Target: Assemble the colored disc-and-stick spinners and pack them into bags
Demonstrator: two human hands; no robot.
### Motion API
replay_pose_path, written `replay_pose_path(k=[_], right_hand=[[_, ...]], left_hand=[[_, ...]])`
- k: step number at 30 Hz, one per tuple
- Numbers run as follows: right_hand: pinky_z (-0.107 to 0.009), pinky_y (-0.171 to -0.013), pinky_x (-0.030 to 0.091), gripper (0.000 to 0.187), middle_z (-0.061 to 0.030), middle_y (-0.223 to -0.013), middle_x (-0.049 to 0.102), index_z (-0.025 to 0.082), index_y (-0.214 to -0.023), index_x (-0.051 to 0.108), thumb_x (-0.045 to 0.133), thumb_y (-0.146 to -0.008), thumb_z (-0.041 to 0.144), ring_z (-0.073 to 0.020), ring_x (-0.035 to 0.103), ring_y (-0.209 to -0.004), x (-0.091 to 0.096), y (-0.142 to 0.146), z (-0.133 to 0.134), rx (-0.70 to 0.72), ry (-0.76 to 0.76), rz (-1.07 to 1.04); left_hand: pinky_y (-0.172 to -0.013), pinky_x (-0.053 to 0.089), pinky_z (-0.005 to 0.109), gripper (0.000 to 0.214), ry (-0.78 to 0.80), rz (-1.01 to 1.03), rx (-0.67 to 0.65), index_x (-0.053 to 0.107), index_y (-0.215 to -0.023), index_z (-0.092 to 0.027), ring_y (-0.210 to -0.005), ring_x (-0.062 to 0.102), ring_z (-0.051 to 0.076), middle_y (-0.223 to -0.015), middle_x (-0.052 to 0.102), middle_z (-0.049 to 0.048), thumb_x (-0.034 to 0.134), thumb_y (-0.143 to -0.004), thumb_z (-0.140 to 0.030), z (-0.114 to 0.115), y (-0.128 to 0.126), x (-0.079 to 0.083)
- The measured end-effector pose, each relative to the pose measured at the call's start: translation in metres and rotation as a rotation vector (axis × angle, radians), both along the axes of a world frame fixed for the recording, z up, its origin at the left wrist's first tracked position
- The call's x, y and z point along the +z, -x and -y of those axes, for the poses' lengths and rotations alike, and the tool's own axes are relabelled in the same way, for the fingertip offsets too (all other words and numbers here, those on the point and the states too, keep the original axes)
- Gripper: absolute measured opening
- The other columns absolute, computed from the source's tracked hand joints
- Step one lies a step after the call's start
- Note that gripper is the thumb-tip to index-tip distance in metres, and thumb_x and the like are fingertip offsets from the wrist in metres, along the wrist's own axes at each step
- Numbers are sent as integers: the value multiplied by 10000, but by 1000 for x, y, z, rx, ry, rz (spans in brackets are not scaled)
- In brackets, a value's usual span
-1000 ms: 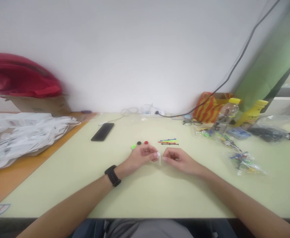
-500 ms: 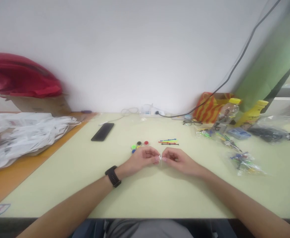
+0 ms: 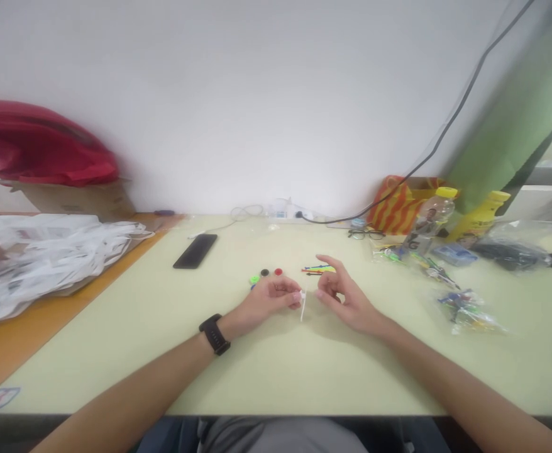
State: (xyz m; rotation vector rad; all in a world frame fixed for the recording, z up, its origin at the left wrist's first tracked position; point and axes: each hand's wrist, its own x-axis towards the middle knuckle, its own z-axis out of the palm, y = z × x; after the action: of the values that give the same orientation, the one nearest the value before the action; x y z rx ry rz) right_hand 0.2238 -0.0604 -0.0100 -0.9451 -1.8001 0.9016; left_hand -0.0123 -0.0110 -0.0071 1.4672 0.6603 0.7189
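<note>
My left hand (image 3: 280, 296), a black watch (image 3: 215, 335) on its wrist, pinches a small white plastic piece between thumb and fingertips. A thin white plastic stick (image 3: 303, 306) stands out from that piece, nearly upright. Just to the right, my right hand (image 3: 344, 294) is apart from it, index finger raised and the others loosely curled, with nothing in them. Behind my left hand lie small round pieces: a black one (image 3: 264, 272), a red one (image 3: 278, 272) and a green one (image 3: 254, 279). Thin coloured arrows (image 3: 311, 270) lie beyond my right hand, which partly covers them.
A phone (image 3: 195, 251) lies at the back left. To the right are clear bags of coloured parts (image 3: 467, 308), a clear bottle (image 3: 429, 217) and a yellow bottle (image 3: 483, 217). White bags (image 3: 59, 251) cover the orange table, where a blurred brownish shape shows at the left edge.
My right hand has let go of the white piece and moved slightly right, its index finger lifting. The white stick now shows more fully in my left hand.
</note>
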Motion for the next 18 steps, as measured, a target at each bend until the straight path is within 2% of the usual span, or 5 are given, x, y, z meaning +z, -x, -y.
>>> replay_pose_path(k=[2, 4, 7, 10, 18], right_hand=[[-268, -594, 386, 556, 6, -939, 519, 304, -1484, 346, 596, -1000, 414, -127, 451, -655, -2, -1, 0, 6, -1, 9], [-272, -585, 367, 277, 1, -891, 527, 237, -1187, 578, 582, -1001, 443, -118, 434, -632, -3, -3, -1, 52, 21, 52], [-292, -534, 266, 534, 30, -619, 372, 203, -604, 405, 473, -1039, 504, -108, 306, -545, -1, -8, -3, 158, 85, 91], [-300, -533, 210, 593, 52, -581, 232, 216, -579, 254, 484, -1032, 522, -106, 227, -543, 5, -10, -4, 145, 86, 94], [-264, -569, 341, 349, 21, -705, 494, 195, -829, 584, 598, -990, 504, -130, 428, -627, 2, 1, -3, 53, 77, 161]], left_hand=[[-836, 557, 299, 284, -3, 11, 1, 754, -991, -144, -848, 686, 167, -888, 725, 68, 805, -872, -397, -1, 0, -1], [-842, 553, 300, 281, -10, 15, 11, 750, -989, -144, -853, 683, 166, -896, 720, 66, 803, -876, -396, -1, 1, -2], [-850, 549, 305, 280, -13, 18, 42, 742, -996, -150, -857, 682, 165, -918, 712, 61, 801, -878, -397, -2, 2, -3], [-849, 549, 310, 280, -25, 18, 51, 740, -985, -149, -855, 679, 166, -919, 704, 59, 798, -878, -402, -3, 2, -4], [-845, 561, 302, 271, -45, -8, -4, 746, -980, -148, -866, 687, 175, -878, 724, 68, 787, -887, -399, 0, 0, -1]])
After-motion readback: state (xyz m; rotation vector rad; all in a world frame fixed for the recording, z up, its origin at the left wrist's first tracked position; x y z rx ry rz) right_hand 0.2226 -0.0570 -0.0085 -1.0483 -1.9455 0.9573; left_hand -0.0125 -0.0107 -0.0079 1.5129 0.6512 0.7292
